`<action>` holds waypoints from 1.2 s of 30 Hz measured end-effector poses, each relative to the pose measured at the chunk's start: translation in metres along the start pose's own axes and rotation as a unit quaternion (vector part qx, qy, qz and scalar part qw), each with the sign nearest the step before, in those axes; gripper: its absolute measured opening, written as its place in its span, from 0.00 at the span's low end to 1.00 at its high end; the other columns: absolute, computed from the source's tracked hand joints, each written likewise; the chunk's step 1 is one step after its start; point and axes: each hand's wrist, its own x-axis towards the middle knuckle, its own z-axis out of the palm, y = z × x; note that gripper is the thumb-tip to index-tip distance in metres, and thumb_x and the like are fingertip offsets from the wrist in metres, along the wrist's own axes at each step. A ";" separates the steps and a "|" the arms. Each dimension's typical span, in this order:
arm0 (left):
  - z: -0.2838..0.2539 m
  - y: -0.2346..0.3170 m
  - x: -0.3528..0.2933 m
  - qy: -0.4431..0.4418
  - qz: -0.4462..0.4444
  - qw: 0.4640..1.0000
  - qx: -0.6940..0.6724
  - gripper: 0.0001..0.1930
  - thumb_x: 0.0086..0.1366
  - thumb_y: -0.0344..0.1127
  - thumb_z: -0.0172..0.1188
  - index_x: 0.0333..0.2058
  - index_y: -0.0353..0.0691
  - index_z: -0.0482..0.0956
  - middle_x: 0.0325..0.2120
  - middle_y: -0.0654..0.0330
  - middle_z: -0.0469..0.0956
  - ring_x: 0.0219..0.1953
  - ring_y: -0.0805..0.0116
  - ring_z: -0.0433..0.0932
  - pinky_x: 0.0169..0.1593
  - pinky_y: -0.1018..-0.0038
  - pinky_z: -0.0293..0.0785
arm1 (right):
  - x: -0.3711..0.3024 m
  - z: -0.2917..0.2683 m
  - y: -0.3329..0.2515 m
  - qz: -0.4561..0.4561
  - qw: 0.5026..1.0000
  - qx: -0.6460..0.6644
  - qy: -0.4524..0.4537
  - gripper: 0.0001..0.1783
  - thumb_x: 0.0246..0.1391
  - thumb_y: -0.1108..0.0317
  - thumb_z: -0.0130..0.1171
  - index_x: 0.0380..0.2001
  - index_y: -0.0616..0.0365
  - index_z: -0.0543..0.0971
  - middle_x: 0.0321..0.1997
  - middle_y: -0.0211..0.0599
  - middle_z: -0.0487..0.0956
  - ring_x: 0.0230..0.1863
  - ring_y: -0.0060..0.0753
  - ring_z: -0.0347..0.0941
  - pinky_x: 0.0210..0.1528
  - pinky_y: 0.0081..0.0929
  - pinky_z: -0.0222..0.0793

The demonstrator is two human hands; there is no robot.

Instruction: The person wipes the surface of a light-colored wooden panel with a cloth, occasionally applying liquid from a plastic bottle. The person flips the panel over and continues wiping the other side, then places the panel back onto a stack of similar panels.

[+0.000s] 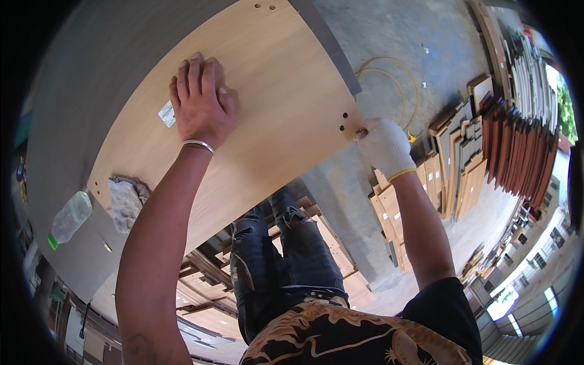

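Observation:
My bare left hand (pixel 202 100) lies flat on a light wood panel (pixel 261 67), fingers stretched out and a metal bracelet at the wrist. Beside its fingers a small white label (pixel 166 114) is stuck to the panel. My right hand (pixel 383 146), in a white knit glove, is closed at the panel's right corner, close to two dark drilled holes. A small dark bit shows at its fingertips; what it grips there I cannot make out. Under the panel lies a larger grey board or tabletop (pixel 109 67).
A crumpled grey rag (pixel 126 204) and a clear bottle with a green cap (pixel 70 219) lie left of my left forearm. A yellow hose (pixel 410 82) loops on the concrete floor. Stacked boards (pixel 456 152) and dark red panels (pixel 517 146) stand at right; more boards lie behind my legs.

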 end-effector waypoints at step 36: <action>-0.080 0.080 -0.365 -0.174 -0.239 0.937 -0.186 0.43 0.58 0.32 0.59 0.73 0.31 0.55 0.76 0.43 0.50 0.79 0.45 0.46 0.79 0.47 0.40 | -0.158 0.122 -0.067 0.003 0.791 0.526 -0.313 0.16 0.67 0.69 0.55 0.53 0.63 0.80 0.38 0.39 0.83 0.34 0.29 0.81 0.37 0.26 0.79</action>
